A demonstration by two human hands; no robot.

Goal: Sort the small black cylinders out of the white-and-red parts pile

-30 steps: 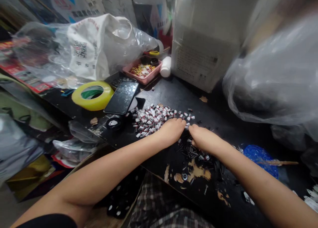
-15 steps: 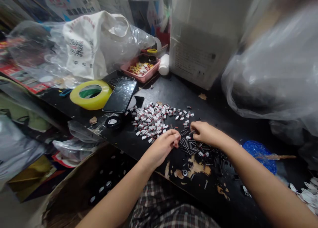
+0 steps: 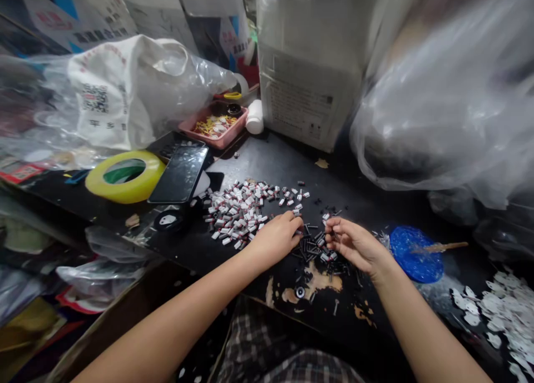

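My left hand [image 3: 278, 236] is closed and turned palm down, with its fingertips at the edge of a heap of thin dark rods [image 3: 309, 246]. What is between those fingertips is hidden. My right hand [image 3: 354, 243] is raised a little on the other side of the rods, palm partly showing. Its thumb and index finger pinch a small white cylindrical part [image 3: 326, 218]. Beyond my left hand lies a broad pile of similar white cylindrical parts [image 3: 237, 208] with red and dark ends. A few more are scattered among the rods.
A blue lid-like dish [image 3: 417, 254] with a brown stick sits right of my right hand. White flat pieces [image 3: 500, 311] lie far right. At left are yellow tape [image 3: 125, 176], a phone [image 3: 179, 173] and a pink tray [image 3: 214, 128]. A carton [image 3: 300, 94] and plastic bag [image 3: 438, 116] stand behind.
My right hand has moved right, away from the rods, and turned its palm up with a white cylindrical part pinched. My left hand has turned palm down over the rods. The view has shifted right.
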